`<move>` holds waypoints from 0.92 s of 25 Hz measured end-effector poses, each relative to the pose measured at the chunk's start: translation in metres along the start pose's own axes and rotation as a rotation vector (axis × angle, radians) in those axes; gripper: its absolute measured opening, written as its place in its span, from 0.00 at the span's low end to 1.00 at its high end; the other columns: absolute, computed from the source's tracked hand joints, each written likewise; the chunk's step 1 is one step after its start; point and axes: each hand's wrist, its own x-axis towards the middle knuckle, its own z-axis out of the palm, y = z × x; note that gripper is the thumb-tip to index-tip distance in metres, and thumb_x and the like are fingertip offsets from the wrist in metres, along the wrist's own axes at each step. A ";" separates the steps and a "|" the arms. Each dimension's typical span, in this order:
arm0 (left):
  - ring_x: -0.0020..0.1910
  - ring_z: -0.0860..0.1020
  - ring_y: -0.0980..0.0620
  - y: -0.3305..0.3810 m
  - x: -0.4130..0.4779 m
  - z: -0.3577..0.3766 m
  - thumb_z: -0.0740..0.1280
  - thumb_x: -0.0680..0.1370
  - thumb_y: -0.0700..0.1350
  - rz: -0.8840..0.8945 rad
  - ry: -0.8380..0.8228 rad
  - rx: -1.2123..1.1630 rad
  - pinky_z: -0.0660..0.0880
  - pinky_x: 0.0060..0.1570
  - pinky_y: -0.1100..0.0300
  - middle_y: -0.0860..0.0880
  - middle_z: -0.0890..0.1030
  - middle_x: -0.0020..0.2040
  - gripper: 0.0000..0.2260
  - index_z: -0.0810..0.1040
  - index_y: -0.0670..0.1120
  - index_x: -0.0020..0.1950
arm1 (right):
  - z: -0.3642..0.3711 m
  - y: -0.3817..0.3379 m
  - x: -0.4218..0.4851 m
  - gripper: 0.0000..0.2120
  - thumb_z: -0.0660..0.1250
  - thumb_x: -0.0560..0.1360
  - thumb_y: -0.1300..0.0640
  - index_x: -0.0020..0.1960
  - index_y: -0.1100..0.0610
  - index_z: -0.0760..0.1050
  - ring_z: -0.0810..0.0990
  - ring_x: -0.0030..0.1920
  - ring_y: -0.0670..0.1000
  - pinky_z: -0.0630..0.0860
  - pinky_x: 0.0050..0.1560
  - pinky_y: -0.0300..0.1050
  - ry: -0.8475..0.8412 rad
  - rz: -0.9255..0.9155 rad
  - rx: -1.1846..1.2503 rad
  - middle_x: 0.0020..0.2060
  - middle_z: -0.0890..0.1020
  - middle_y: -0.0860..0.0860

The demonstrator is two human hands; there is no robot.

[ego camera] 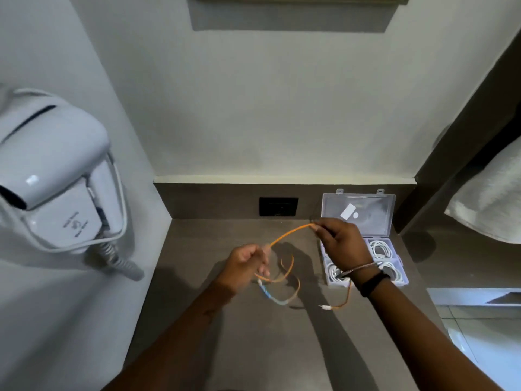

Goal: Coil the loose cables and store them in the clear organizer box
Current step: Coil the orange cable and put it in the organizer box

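Observation:
An orange cable (290,232) arches between my two hands above the brown counter. My left hand (248,265) is closed on one part of it, with loops hanging below the fist. My right hand (342,244) pinches the cable further along, in front of the clear organizer box (361,210). The cable's loose end with a white plug (324,307) lies on the counter under my right wrist. A blue-and-white section (270,294) trails on the counter below my left hand. The box stands open, lid up, with coiled white cables (381,248) in its compartments.
The brown counter (253,334) sits in a narrow niche with a black wall socket (278,206) at the back. A white wall-mounted hair dryer (53,170) with a coiled cord hangs on the left wall. A white towel (490,198) hangs at the right.

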 end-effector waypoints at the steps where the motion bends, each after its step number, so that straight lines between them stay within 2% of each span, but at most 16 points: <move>1: 0.20 0.73 0.61 0.009 0.001 -0.011 0.59 0.81 0.33 0.010 0.063 0.011 0.68 0.26 0.71 0.50 0.72 0.22 0.16 0.72 0.41 0.33 | -0.001 -0.002 0.009 0.06 0.69 0.75 0.59 0.45 0.60 0.83 0.83 0.40 0.57 0.79 0.44 0.52 0.000 0.000 -0.038 0.38 0.86 0.58; 4: 0.21 0.68 0.57 0.021 -0.003 -0.037 0.62 0.81 0.40 0.043 0.154 0.001 0.65 0.24 0.69 0.50 0.68 0.25 0.15 0.74 0.43 0.34 | 0.002 -0.007 0.023 0.10 0.69 0.75 0.54 0.38 0.58 0.81 0.80 0.37 0.58 0.77 0.38 0.52 -0.046 0.016 -0.075 0.31 0.79 0.52; 6: 0.21 0.65 0.57 0.022 -0.008 -0.044 0.63 0.81 0.42 0.040 0.222 -0.039 0.63 0.22 0.67 0.50 0.67 0.24 0.14 0.74 0.44 0.34 | 0.006 -0.012 0.024 0.09 0.71 0.74 0.54 0.38 0.58 0.82 0.78 0.39 0.59 0.72 0.38 0.47 -0.079 -0.038 -0.163 0.32 0.75 0.50; 8: 0.20 0.64 0.57 0.020 -0.014 -0.046 0.63 0.81 0.41 0.036 0.271 -0.084 0.61 0.21 0.67 0.51 0.67 0.24 0.15 0.74 0.44 0.33 | 0.009 -0.014 0.023 0.06 0.72 0.72 0.54 0.40 0.56 0.83 0.76 0.43 0.60 0.71 0.39 0.48 -0.099 -0.138 -0.427 0.36 0.76 0.54; 10: 0.20 0.65 0.57 0.015 -0.021 -0.045 0.63 0.80 0.38 0.040 0.249 -0.113 0.62 0.21 0.68 0.51 0.68 0.22 0.17 0.75 0.44 0.31 | 0.009 -0.014 0.023 0.06 0.68 0.73 0.53 0.43 0.54 0.82 0.78 0.46 0.62 0.73 0.39 0.49 -0.118 -0.049 -0.600 0.41 0.80 0.57; 11: 0.19 0.65 0.57 0.010 -0.024 -0.044 0.63 0.80 0.37 0.042 0.212 -0.116 0.63 0.21 0.68 0.51 0.69 0.21 0.18 0.76 0.44 0.30 | 0.008 -0.015 0.025 0.07 0.66 0.74 0.53 0.44 0.53 0.82 0.80 0.46 0.62 0.73 0.39 0.48 -0.133 0.033 -0.602 0.42 0.82 0.57; 12: 0.19 0.67 0.58 0.007 -0.027 -0.041 0.63 0.79 0.36 0.043 0.169 -0.113 0.65 0.22 0.68 0.51 0.71 0.21 0.18 0.77 0.44 0.30 | 0.007 -0.017 0.028 0.07 0.64 0.75 0.55 0.44 0.55 0.81 0.81 0.45 0.62 0.73 0.38 0.47 -0.156 0.109 -0.521 0.41 0.84 0.57; 13: 0.20 0.69 0.58 0.004 -0.030 -0.038 0.65 0.79 0.36 0.041 0.122 -0.106 0.66 0.23 0.68 0.52 0.73 0.22 0.17 0.78 0.44 0.30 | 0.006 -0.018 0.032 0.07 0.63 0.75 0.60 0.42 0.57 0.80 0.82 0.42 0.62 0.75 0.38 0.48 -0.177 0.190 -0.326 0.38 0.85 0.58; 15: 0.25 0.73 0.58 0.001 -0.032 -0.030 0.70 0.76 0.43 0.041 0.047 -0.031 0.69 0.28 0.66 0.51 0.78 0.25 0.14 0.81 0.46 0.30 | 0.003 -0.027 0.043 0.09 0.60 0.74 0.67 0.45 0.64 0.79 0.83 0.34 0.57 0.80 0.36 0.53 -0.206 0.385 0.266 0.33 0.85 0.56; 17: 0.31 0.76 0.57 0.003 -0.029 -0.022 0.72 0.72 0.51 0.071 -0.019 0.096 0.71 0.33 0.63 0.53 0.81 0.31 0.10 0.84 0.48 0.32 | -0.007 -0.044 0.057 0.10 0.59 0.75 0.67 0.51 0.67 0.78 0.84 0.33 0.54 0.81 0.35 0.49 -0.263 0.541 0.816 0.34 0.85 0.57; 18: 0.33 0.76 0.57 0.005 -0.026 -0.019 0.73 0.71 0.53 0.100 -0.057 0.151 0.71 0.35 0.62 0.54 0.81 0.33 0.10 0.84 0.48 0.34 | -0.012 -0.053 0.064 0.10 0.60 0.75 0.64 0.51 0.65 0.78 0.85 0.35 0.55 0.83 0.35 0.47 -0.297 0.567 0.983 0.36 0.86 0.58; 20: 0.37 0.78 0.59 0.016 -0.018 -0.014 0.74 0.71 0.51 0.185 -0.083 0.237 0.72 0.39 0.63 0.56 0.81 0.38 0.07 0.84 0.49 0.39 | -0.022 -0.072 0.078 0.08 0.62 0.76 0.61 0.46 0.62 0.79 0.84 0.32 0.55 0.82 0.32 0.46 -0.351 0.540 1.064 0.36 0.83 0.61; 21: 0.41 0.80 0.60 0.026 -0.013 -0.014 0.74 0.72 0.51 0.250 -0.022 0.285 0.74 0.42 0.64 0.56 0.82 0.43 0.06 0.83 0.50 0.42 | -0.026 -0.082 0.085 0.06 0.63 0.77 0.63 0.46 0.62 0.78 0.82 0.29 0.54 0.81 0.28 0.44 -0.389 0.489 1.002 0.35 0.81 0.61; 23: 0.55 0.79 0.59 0.051 -0.002 -0.017 0.71 0.74 0.55 0.372 0.241 0.364 0.76 0.51 0.62 0.59 0.79 0.55 0.09 0.80 0.56 0.52 | -0.033 -0.099 0.095 0.06 0.61 0.78 0.66 0.50 0.62 0.76 0.77 0.23 0.51 0.74 0.24 0.40 -0.554 0.318 0.802 0.32 0.78 0.58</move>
